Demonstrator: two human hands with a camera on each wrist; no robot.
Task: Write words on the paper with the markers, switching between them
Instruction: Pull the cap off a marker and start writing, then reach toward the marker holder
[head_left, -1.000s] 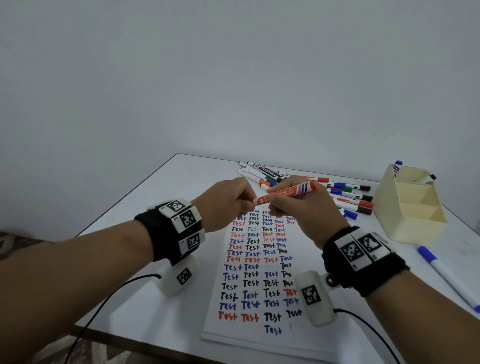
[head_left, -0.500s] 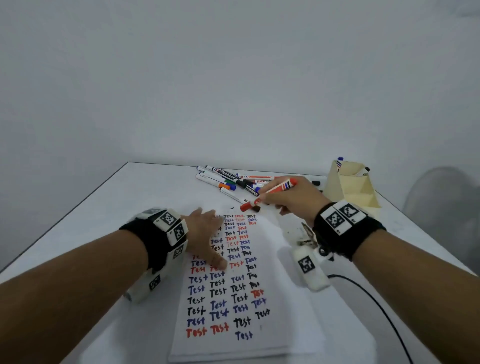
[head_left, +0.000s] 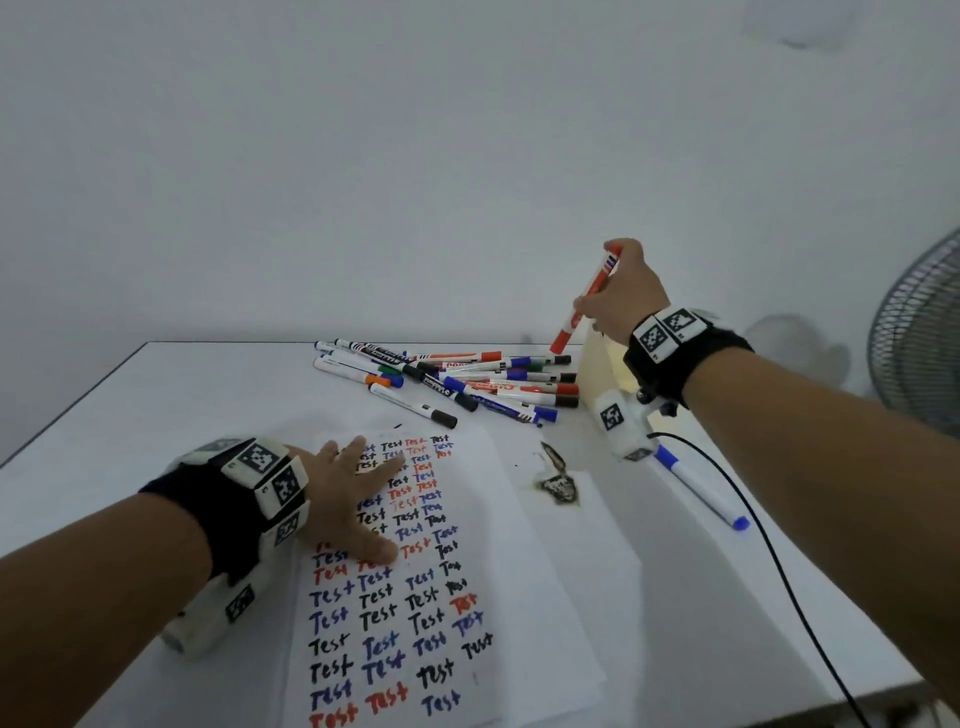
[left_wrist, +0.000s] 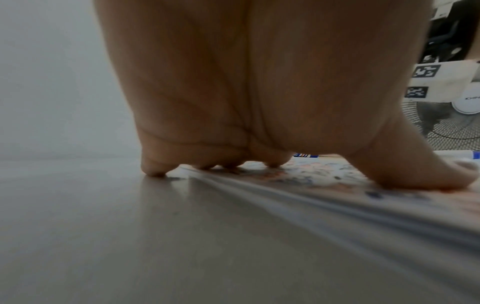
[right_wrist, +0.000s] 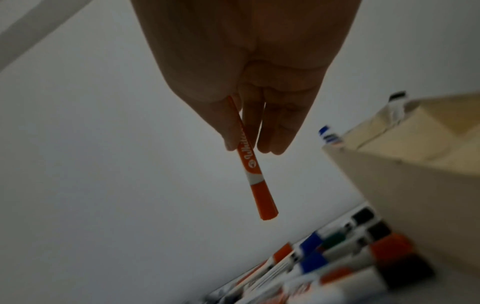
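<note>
The white paper (head_left: 524, 597), covered with rows of "Test" in black, blue and red, lies on the table. My left hand (head_left: 363, 493) presses flat on its upper left part with fingers spread, and in the left wrist view the fingertips (left_wrist: 153, 170) touch the sheet (left_wrist: 337, 185). My right hand (head_left: 605, 293) is raised at the back right and pinches an orange marker (head_left: 587, 299), cap end down, above the left edge of the cream holder (head_left: 602, 379). In the right wrist view the orange marker (right_wrist: 250, 164) hangs from the fingers (right_wrist: 275, 131).
A pile of several capped markers (head_left: 467, 379) lies beyond the paper, seen again as the marker pile (right_wrist: 337, 257). The holder (right_wrist: 415, 164) has markers inside. A blue marker (head_left: 701, 486) lies at the right. A dark stain (head_left: 558, 480) marks the table. A fan (head_left: 919, 322) stands far right.
Both hands held the orange marker together; the left then dropped flat onto the paper. The right has lifted the marker up and to the right, above the holder.
</note>
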